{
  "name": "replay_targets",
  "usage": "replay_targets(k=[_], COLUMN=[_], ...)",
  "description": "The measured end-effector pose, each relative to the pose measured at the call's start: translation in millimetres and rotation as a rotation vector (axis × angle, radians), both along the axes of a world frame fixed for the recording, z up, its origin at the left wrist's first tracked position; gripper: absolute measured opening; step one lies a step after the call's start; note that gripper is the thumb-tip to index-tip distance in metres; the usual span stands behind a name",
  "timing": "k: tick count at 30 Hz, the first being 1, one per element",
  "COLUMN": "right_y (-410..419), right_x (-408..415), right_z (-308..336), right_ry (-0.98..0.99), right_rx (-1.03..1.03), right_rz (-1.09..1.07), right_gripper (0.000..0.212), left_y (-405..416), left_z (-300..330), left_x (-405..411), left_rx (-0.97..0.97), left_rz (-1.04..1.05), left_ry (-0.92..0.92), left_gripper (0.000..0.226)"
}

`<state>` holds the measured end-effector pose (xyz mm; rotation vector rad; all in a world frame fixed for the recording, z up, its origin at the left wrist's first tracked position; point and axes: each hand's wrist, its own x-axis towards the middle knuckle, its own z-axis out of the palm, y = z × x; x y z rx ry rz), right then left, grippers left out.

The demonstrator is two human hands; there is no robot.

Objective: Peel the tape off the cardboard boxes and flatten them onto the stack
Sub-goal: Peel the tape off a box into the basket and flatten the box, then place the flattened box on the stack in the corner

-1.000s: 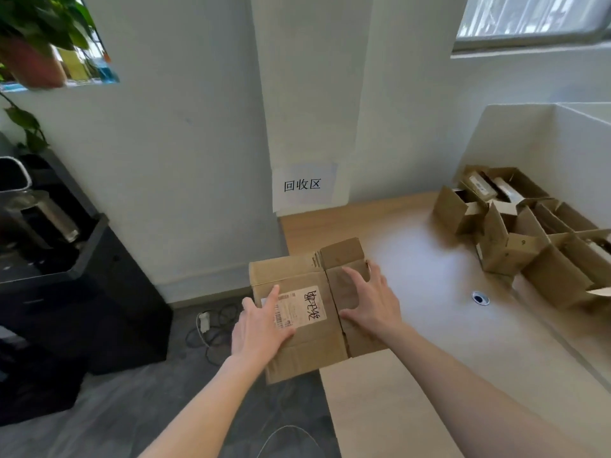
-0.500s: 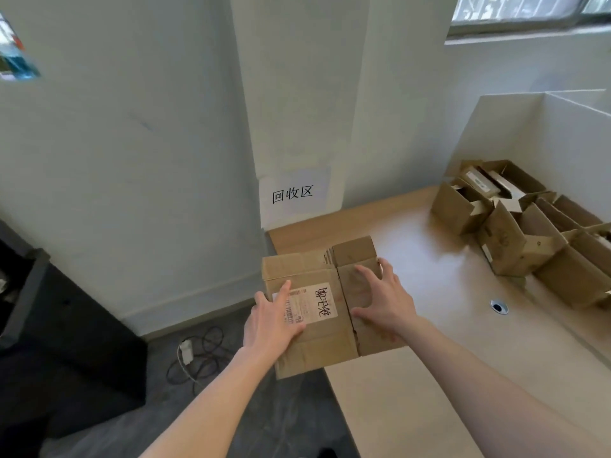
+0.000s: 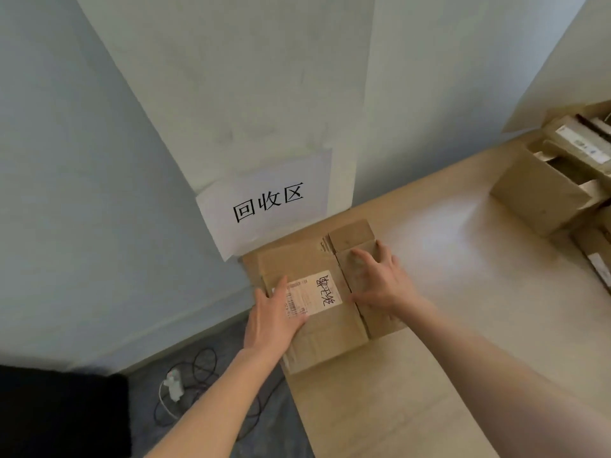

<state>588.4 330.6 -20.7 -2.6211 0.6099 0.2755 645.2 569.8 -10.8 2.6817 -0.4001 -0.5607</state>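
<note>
Pale wood makes up the tabletop (image 3: 429, 375), which runs from the wall corner toward the camera and fills the right half of the view. Far right, a heap of unflattened cardboard boxes (image 3: 549, 193) sits on it, flaps up, well apart from the hands. At the table's near-left corner lies the flattened box (image 3: 330, 325), flat against the surface, its left part overhanging the table edge above the grey floor. The left hand (image 3: 274, 322) lies palm-down with spread fingers on the box's left side, partly covering the white shipping label (image 3: 314, 292) (handwriting in black on it). The right hand (image 3: 380, 285) presses flat and open on the right panel; neither hand grips anything. On the wall just behind hangs a paper sign (image 3: 267, 203). Down on the floor lie a tangle of black cables (image 3: 205, 361) and a white plug (image 3: 173, 385).
</note>
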Motion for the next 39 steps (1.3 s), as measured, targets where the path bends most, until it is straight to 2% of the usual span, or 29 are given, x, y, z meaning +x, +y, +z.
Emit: replay_targets(k=[4, 6, 9, 11, 13, 15, 17, 21, 28, 31, 34, 39], right_y=[-20, -22, -19, -17, -16, -17, -18, -18, -15, -12, -6, 5], right_x=[59, 76, 82, 80, 79, 78, 78, 78, 78, 81, 79, 55], right_z=[-37, -62, -92, -104, -110, -113, -115, -114, -112, -101, -84, -41], right_ry=[0.001, 0.024, -0.03, -0.119, -0.192, -0.251, -0.278, -0.292, -0.257, -0.13, -0.035, -0.075], right_rx=[0.039, 0.012, -0.103, -0.205, -0.262, -0.267, -0.26, -0.263, -0.31, -0.384, -0.397, -0.353], right_rz=[0.025, 0.062, 0.153, 0.216, 0.243, 0.253, 0.267, 0.258, 0.255, 0.285, 0.296, 0.24], right_gripper=[0.107, 0.109, 0.109, 0.106, 0.102, 0.092, 0.083, 0.078, 0.077, 0.082, 0.084, 0.076], left_y=[-26, -29, -26, -26, -30, -35, -38, -40, -39, -40, -41, -40], left_z=[-44, -66, -88, -97, -105, -113, -119, -120, -122, -116, -102, -61], left_x=[47, 58, 62, 67, 71, 71, 67, 66, 68, 75, 78, 51], left_rx=[-0.032, 0.017, 0.199, 0.189, 0.17, 0.188, 0.211, 0.218, 0.243, 0.286, 0.251, 0.154], left_rz=[0.066, 0.1, -0.008, -0.108, -0.229, -0.303, -0.293, -0.287, -0.29, -0.314, -0.298, -0.321], left_ry=[-0.003, -0.005, -0.267, -0.391, -0.378, -0.355, -0.356, -0.353, -0.325, -0.263, -0.165, -0.215], left_gripper=[0.095, 0.094, 0.096, 0.099, 0.101, 0.093, 0.087, 0.086, 0.087, 0.089, 0.089, 0.086])
